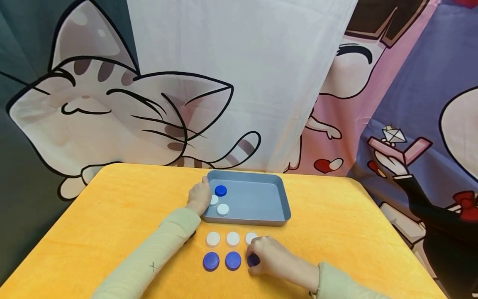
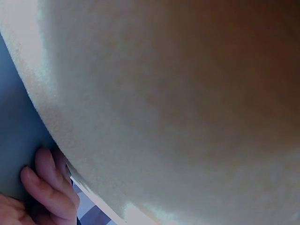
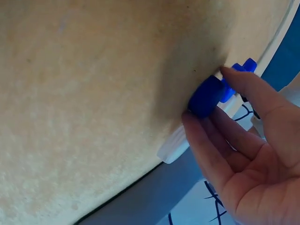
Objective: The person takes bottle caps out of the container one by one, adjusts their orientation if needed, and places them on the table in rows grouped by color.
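Note:
At the left side of a shallow grey-blue tray [image 1: 257, 199], my left hand [image 1: 199, 197] grips the tray's edge with bent fingers. In the left wrist view, its fingers [image 2: 51, 185] lie against the tray wall. My right hand [image 1: 274, 254] pinches a blue bottle cap [image 3: 205, 97] between thumb and fingers, close over the table at the right end of the front row. Two other blue caps, one at the left end [image 1: 211, 261], lie in that row. Behind them is a row of three white caps [image 1: 232, 238], the rightmost partly hidden by my right hand.
Inside the tray, near its left side, lie one blue cap [image 1: 220, 191] and two white caps, one nearer the front [image 1: 223, 209]. A yellow cloth [image 1: 336, 232] covers the table. Behind the table hangs a curtain [image 1: 239, 50] printed with cartoon figures.

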Demonstrator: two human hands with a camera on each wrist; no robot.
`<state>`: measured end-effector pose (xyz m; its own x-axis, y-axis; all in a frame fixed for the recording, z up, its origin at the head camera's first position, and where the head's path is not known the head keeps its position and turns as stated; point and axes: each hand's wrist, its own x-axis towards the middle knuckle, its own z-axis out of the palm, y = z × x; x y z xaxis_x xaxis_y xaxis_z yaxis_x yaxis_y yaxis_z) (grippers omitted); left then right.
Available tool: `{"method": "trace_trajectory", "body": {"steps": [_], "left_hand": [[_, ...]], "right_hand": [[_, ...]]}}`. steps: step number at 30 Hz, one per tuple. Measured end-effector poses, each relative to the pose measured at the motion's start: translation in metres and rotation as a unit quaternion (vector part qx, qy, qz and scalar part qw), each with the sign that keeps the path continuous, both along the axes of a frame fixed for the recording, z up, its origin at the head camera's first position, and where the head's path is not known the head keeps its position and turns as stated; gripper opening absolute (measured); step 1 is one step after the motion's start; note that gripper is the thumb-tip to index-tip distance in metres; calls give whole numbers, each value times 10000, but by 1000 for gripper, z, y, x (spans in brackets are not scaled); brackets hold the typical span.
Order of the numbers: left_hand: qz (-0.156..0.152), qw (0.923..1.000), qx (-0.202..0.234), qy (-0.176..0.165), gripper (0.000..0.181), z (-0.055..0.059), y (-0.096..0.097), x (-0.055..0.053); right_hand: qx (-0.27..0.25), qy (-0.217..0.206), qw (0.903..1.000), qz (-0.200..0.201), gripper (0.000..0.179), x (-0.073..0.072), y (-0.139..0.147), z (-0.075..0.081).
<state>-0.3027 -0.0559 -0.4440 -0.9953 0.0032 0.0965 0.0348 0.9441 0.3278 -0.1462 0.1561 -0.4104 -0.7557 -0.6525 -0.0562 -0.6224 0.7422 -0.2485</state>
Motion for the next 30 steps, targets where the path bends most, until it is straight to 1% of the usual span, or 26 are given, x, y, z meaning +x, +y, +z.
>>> {"method": "trace_trajectory", "body": {"steps": [4, 7, 11, 13, 17, 21, 24, 27, 30], "left_hand": [[9, 10000, -19, 0, 23, 0, 0, 1], [5, 10000, -20, 10, 23, 0, 0, 1], [-8, 10000, -26, -8, 24, 0, 0, 0], [-5, 10000, -32, -17, 24, 0, 0, 0], [4, 10000, -28, 44, 22, 0, 0, 1], [-6, 9999, -28, 108, 21, 0, -1, 1], [-20, 9999, -32, 106, 21, -1, -1, 1], [-41, 9999, -19, 112, 21, -1, -1, 1], [-52, 9999, 33, 127, 20, -2, -1, 1]], "right_hand": [[-248, 121, 9996, 94, 15, -1, -2, 6], [-475, 297, 9984, 42, 14, -5, -3, 15], [-719, 415, 9964, -162, 17, -14, -3, 29], [-830, 483, 9952, -203, 18, -20, -4, 34], [-999, 749, 9918, -273, 17, -31, -9, 44], [-1216, 746, 9889, -420, 14, -42, -19, 51], [-1311, 588, 9883, -515, 15, -51, -27, 54], [-1367, 555, 9877, -520, 17, -60, -35, 55], [-1466, 633, 9861, -460, 18, -70, -40, 55]]}}
